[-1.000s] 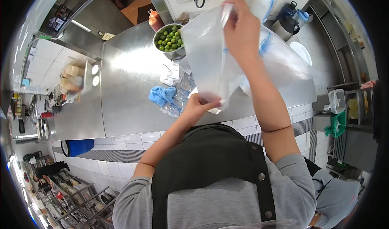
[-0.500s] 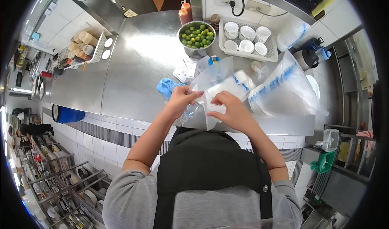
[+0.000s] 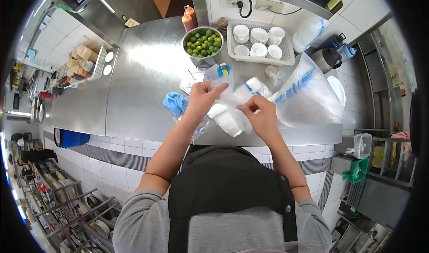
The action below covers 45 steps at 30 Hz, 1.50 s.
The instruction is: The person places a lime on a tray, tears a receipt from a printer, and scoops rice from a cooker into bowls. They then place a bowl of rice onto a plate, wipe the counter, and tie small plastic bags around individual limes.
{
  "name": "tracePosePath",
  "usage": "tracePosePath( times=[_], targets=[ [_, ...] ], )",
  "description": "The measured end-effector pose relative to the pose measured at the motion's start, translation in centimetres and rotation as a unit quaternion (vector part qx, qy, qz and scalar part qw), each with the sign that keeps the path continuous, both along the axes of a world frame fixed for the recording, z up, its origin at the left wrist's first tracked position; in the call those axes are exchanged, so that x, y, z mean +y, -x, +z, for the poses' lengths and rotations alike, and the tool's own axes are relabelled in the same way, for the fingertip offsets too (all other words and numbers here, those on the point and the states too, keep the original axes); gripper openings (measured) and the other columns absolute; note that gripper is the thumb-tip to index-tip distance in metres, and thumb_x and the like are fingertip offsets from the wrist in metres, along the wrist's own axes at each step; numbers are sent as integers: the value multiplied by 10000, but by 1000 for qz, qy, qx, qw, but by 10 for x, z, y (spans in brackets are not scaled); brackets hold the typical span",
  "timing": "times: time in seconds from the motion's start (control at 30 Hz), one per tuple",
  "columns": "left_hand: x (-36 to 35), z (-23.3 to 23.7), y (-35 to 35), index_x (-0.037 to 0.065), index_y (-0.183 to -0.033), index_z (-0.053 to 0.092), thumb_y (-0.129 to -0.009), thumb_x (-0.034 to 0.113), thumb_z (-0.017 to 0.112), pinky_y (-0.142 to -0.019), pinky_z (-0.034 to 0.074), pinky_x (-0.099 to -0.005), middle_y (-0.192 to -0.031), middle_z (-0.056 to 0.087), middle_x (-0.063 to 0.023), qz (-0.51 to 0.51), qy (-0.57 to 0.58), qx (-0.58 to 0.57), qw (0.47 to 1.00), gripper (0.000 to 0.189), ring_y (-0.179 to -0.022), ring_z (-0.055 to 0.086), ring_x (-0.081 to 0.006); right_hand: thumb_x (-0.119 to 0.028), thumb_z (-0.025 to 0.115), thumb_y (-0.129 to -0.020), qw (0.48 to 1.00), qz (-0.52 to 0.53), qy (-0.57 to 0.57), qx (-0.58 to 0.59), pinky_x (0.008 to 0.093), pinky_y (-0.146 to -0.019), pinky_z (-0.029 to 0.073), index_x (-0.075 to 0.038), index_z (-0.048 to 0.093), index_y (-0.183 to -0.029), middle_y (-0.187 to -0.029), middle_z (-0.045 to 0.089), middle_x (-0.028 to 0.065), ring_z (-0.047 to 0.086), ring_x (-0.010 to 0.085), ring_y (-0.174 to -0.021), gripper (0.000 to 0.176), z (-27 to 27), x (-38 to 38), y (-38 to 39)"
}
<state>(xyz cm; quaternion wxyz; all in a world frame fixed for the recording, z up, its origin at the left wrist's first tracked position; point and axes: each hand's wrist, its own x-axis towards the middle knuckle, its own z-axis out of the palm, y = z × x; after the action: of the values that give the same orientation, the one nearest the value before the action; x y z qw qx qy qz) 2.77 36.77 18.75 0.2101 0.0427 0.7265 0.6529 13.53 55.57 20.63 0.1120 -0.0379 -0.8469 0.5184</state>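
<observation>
My left hand (image 3: 202, 100) pinches the upper left edge of a clear plastic bag (image 3: 231, 97) above the steel counter (image 3: 143, 87). My right hand (image 3: 262, 116) grips the bag's right edge, fingers closed on the film. The bag hangs between both hands over the counter's front edge. White lids or cups (image 3: 229, 119) show through it, whether inside or behind it I cannot tell. A small blue-capped thing (image 3: 223, 69) stands just beyond the bag.
A metal bowl of green limes (image 3: 203, 42) sits at the back, with a tray of white bowls (image 3: 258, 42) to its right. A blue cloth (image 3: 175, 103) lies left of my hands. Large clear bags with blue print (image 3: 308, 94) lie on the right.
A second ago my right hand held the bag high and stretched out. Both hands have since come together low over the counter's front edge, holding the bag by its edges.
</observation>
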Motion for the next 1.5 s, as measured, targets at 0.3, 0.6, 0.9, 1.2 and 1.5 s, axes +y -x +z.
tracePosePath(
  times=[0.3, 0.6, 0.9, 1.2, 1.5],
  targets=[
    [-8, 19, 8, 26, -893, 652, -879, 173, 759, -471, 247, -233, -545, 472, 77, -61, -25, 80, 995, 183, -486, 344, -13, -159, 735, -912, 912, 46, 368, -176, 229, -493, 263, -101, 519, -737, -631, 457, -85, 335, 17, -540, 284, 14, 38, -10],
    [-13, 39, -5, 60, -962, 581, -855, 75, 769, -475, 209, -218, -562, 473, 100, -197, 22, 80, 977, 216, -508, 350, 15, -124, 714, -889, 989, -14, 31, 144, 316, -795, 476, -38, 636, -1110, -961, 618, 81, 605, 208, -874, 250, 47, 29, -6],
    [0, 47, -4, 70, -962, 572, -937, 97, 687, -498, 301, -216, -636, 495, 68, 13, -88, 6, 996, 121, -559, 421, -13, -158, 686, -875, 959, 105, -261, -44, 449, -838, 463, -40, 514, -1073, -892, 643, 173, 619, 374, -867, 289, 34, -2, -19],
    [24, 130, -42, 63, -969, 649, -832, 201, 777, -904, 483, -408, -910, 645, -71, -306, 11, 556, 773, 232, -850, 626, -212, -198, 713, -866, 968, 165, -188, 31, 403, -713, 468, -39, 567, -924, -779, 655, 124, 608, 332, -692, 223, 54, 32, -45],
    [62, 135, -8, -26, -844, 695, -853, 66, 691, -716, 502, -380, -697, 652, -74, -500, -231, 176, 816, 93, -604, 596, -176, -203, 832, -794, 994, -2, 91, -66, 229, -497, 348, -22, 613, -785, -641, 558, -22, 474, 37, -566, 284, 106, 140, -136]
  ],
)
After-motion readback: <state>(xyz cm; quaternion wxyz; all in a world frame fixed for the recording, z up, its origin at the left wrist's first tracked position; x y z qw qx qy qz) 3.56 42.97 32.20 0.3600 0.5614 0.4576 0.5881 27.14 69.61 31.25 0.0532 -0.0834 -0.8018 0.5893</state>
